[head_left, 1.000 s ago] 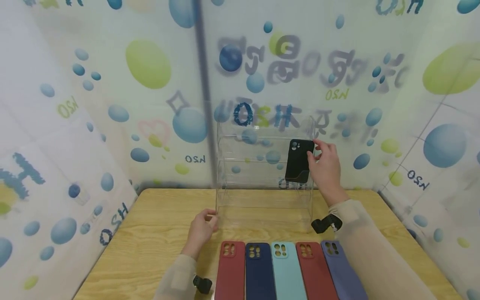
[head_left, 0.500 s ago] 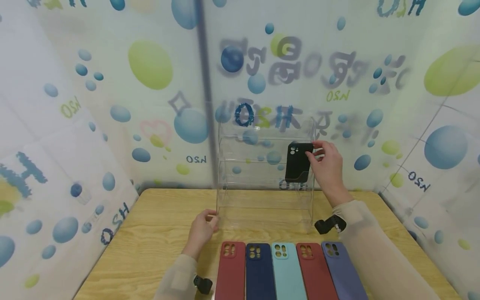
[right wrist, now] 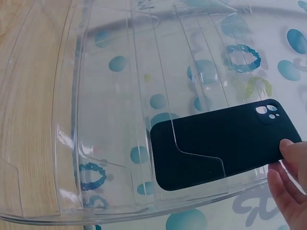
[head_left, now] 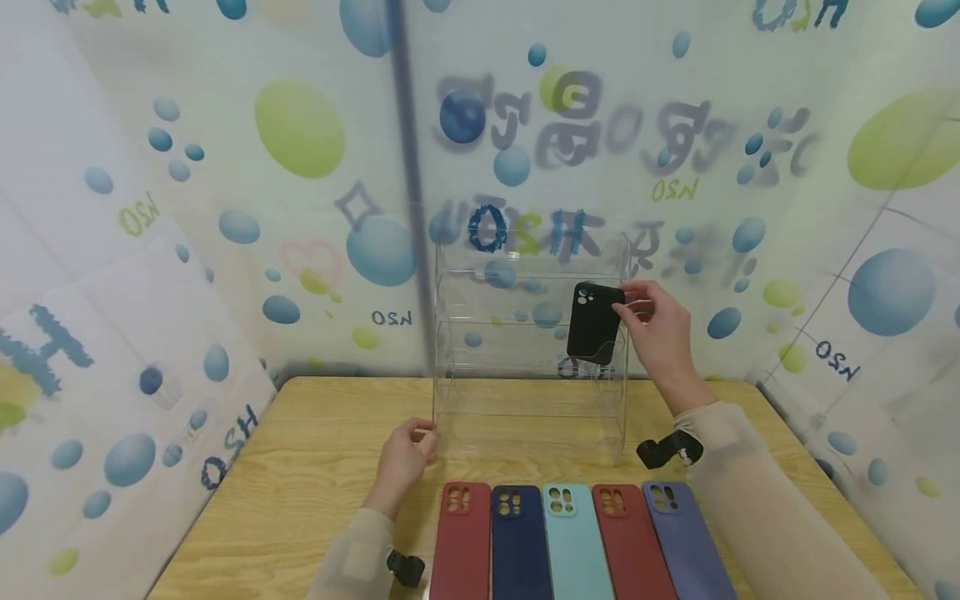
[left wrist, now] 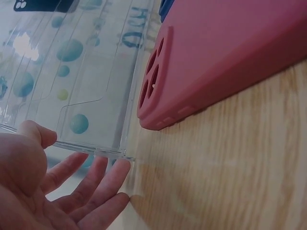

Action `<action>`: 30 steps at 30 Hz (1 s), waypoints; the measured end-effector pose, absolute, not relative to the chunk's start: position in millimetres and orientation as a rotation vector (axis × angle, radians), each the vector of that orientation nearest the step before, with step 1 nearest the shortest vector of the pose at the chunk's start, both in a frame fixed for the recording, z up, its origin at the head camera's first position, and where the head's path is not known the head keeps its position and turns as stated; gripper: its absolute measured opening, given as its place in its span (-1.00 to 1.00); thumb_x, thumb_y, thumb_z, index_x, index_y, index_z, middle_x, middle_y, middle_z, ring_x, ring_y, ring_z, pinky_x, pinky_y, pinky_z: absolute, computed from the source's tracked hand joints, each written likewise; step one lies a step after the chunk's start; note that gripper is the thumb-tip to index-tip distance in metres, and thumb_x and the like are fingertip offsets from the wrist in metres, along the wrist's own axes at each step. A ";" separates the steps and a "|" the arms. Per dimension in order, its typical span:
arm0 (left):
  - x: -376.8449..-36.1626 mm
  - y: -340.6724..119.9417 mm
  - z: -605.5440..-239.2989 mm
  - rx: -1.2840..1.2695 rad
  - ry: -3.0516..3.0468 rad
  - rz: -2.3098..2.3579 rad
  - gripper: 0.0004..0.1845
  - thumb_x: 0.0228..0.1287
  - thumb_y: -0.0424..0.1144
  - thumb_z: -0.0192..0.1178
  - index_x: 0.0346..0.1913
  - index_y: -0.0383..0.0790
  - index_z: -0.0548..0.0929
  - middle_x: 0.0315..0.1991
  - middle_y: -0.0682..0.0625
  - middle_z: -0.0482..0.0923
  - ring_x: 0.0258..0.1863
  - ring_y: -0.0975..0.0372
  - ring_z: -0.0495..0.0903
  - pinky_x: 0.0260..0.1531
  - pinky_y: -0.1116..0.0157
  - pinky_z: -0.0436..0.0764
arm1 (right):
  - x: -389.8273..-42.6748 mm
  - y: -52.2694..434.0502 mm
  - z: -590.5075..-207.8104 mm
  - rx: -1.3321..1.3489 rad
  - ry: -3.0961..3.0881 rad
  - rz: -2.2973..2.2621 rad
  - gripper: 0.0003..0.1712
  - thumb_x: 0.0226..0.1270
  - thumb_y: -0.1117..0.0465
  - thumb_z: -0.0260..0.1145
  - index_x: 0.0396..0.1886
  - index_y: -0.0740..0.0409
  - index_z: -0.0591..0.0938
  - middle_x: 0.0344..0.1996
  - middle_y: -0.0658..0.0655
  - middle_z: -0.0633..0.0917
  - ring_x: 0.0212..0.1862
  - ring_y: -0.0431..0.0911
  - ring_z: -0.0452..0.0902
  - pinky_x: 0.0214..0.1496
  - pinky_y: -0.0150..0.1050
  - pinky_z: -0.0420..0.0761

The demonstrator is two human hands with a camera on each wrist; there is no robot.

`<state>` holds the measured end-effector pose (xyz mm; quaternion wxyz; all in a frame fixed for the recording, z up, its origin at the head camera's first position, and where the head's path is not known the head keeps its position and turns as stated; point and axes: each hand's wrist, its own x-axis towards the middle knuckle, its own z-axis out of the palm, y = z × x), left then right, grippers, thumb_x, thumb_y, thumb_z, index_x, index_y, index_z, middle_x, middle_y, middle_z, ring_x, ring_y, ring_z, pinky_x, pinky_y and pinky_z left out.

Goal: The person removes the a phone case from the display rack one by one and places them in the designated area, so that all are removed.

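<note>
My right hand [head_left: 656, 325] pinches the upper right edge of a black phone case [head_left: 594, 325] between thumb and fingers. In the right wrist view, the lower part of the black case [right wrist: 201, 143] sits behind the notched front lip of a tier in a clear plastic display rack [right wrist: 110, 143]. The case leans slightly, its camera cutouts at the top. Low on the rack's left side, my left hand [head_left: 405, 454] holds the side panel. In the left wrist view, the thumb [left wrist: 41, 134] is on one side of the panel's edge and the fingers on the other.
Several phone cases lie in a row before the rack: a red case [head_left: 461, 542], a navy case [head_left: 520, 542], a light blue case [head_left: 577, 542], another red case [head_left: 633, 542] and a purple-blue case [head_left: 686, 533]. A patterned curtain [head_left: 300, 208] hangs behind the wooden table [head_left: 322, 425].
The black case has shifted slightly left and now tilts a little. My right hand has moved slightly right and down along its edge. My left hand stays at the rack's side.
</note>
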<state>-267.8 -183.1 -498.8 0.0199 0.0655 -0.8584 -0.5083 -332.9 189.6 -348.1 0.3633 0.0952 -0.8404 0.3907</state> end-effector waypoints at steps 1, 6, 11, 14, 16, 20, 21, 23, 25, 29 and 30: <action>-267.7 -183.0 -499.0 0.212 -2.666 -1.581 -0.70 0.54 -0.21 0.14 0.18 -0.29 0.62 -0.02 -0.28 0.67 -0.29 0.08 0.78 -0.47 0.33 0.54 | -332.2 189.6 -347.9 0.247 -2.160 1.007 -0.66 0.41 0.25 0.42 0.13 0.17 0.66 -0.09 0.23 0.76 -0.13 0.10 0.76 -0.04 -0.40 0.64; -266.3 -183.3 -499.5 0.218 -2.676 -1.588 -0.70 0.56 -0.20 0.13 0.18 -0.29 0.61 0.01 -0.28 0.66 -0.28 0.09 0.78 -0.46 0.31 0.55 | -329.5 188.6 -346.2 0.255 -2.134 1.036 -0.67 0.41 0.22 0.42 0.13 0.12 0.67 -0.10 0.20 0.75 -0.09 0.08 0.77 -0.08 -0.65 0.47; -265.9 -183.8 -499.8 0.216 -2.672 -1.593 -0.70 0.55 -0.21 0.13 0.17 -0.30 0.61 0.00 -0.30 0.66 -0.29 0.08 0.78 -0.46 0.30 0.55 | -327.4 186.2 -343.4 0.263 -2.078 1.064 -0.68 0.41 0.21 0.42 0.12 0.14 0.68 -0.10 0.20 0.76 -0.08 0.06 0.76 -0.04 -0.61 0.51; -267.0 -184.1 -500.7 0.206 -2.672 -1.592 -0.70 0.55 -0.21 0.13 0.18 -0.30 0.61 0.00 -0.30 0.66 -0.30 0.08 0.79 -0.46 0.31 0.56 | -325.4 184.5 -340.2 0.254 -2.038 1.087 -0.69 0.41 0.21 0.42 0.11 0.13 0.70 -0.11 0.19 0.76 -0.10 -0.03 0.75 -0.04 -0.62 0.52; -267.4 -184.3 -501.0 0.194 -2.674 -1.594 -0.69 0.55 -0.22 0.12 0.18 -0.31 0.61 0.01 -0.31 0.66 -0.29 0.07 0.79 -0.46 0.31 0.57 | -323.7 183.5 -338.0 0.247 -2.018 1.111 -0.69 0.40 0.20 0.43 0.10 0.11 0.71 -0.12 0.17 0.76 -0.13 -0.18 0.73 -0.04 -0.62 0.53; -268.1 -184.7 -502.5 0.185 -2.676 -1.601 -0.69 0.56 -0.22 0.12 0.19 -0.31 0.60 0.02 -0.32 0.66 -0.28 0.06 0.80 -0.46 0.30 0.57 | -319.6 181.7 -335.2 0.228 -1.997 1.165 -0.70 0.41 0.17 0.42 0.10 0.08 0.71 -0.14 0.15 0.75 -0.18 -0.43 0.63 -0.04 -0.62 0.54; -267.9 -184.7 -502.3 0.186 -2.678 -1.600 -0.69 0.56 -0.22 0.12 0.20 -0.31 0.60 0.02 -0.32 0.65 -0.28 0.07 0.80 -0.46 0.30 0.56 | -318.3 181.4 -335.1 0.223 -1.994 1.176 -0.70 0.42 0.16 0.42 0.10 0.07 0.71 -0.14 0.14 0.74 -0.19 -0.46 0.61 -0.04 -0.62 0.54; -268.4 -184.5 -502.3 0.185 -2.678 -1.596 -0.69 0.56 -0.22 0.12 0.19 -0.31 0.61 0.02 -0.32 0.66 -0.29 0.07 0.80 -0.46 0.30 0.56 | -315.2 181.1 -334.7 0.213 -1.990 1.199 -0.70 0.43 0.16 0.41 0.10 0.07 0.71 -0.14 0.13 0.73 -0.19 -0.48 0.60 -0.04 -0.61 0.55; -268.5 -183.9 -501.3 0.184 -2.677 -1.593 -0.69 0.55 -0.22 0.12 0.19 -0.30 0.61 0.01 -0.31 0.66 -0.29 0.07 0.79 -0.46 0.30 0.56 | -311.6 181.4 -333.6 0.208 -1.984 1.217 -0.70 0.43 0.17 0.41 0.11 0.07 0.70 -0.13 0.14 0.73 -0.19 -0.47 0.61 -0.04 -0.60 0.55; -269.1 -183.9 -500.9 0.186 -2.664 -1.593 -0.70 0.54 -0.23 0.14 0.17 -0.31 0.62 -0.01 -0.32 0.67 -0.30 0.06 0.80 -0.46 0.32 0.57 | -305.2 184.8 -331.8 0.203 -1.988 1.254 -0.68 0.43 0.18 0.41 0.12 0.10 0.70 -0.12 0.17 0.71 -0.20 -0.45 0.61 -0.04 -0.59 0.56; -269.0 -184.0 -501.1 0.191 -2.662 -1.596 -0.71 0.54 -0.23 0.14 0.17 -0.31 0.62 -0.01 -0.32 0.67 -0.30 0.06 0.80 -0.46 0.32 0.57 | -303.7 186.3 -331.6 0.198 -1.995 1.260 -0.68 0.42 0.18 0.41 0.12 0.09 0.70 -0.12 0.17 0.71 -0.20 -0.45 0.61 -0.04 -0.59 0.56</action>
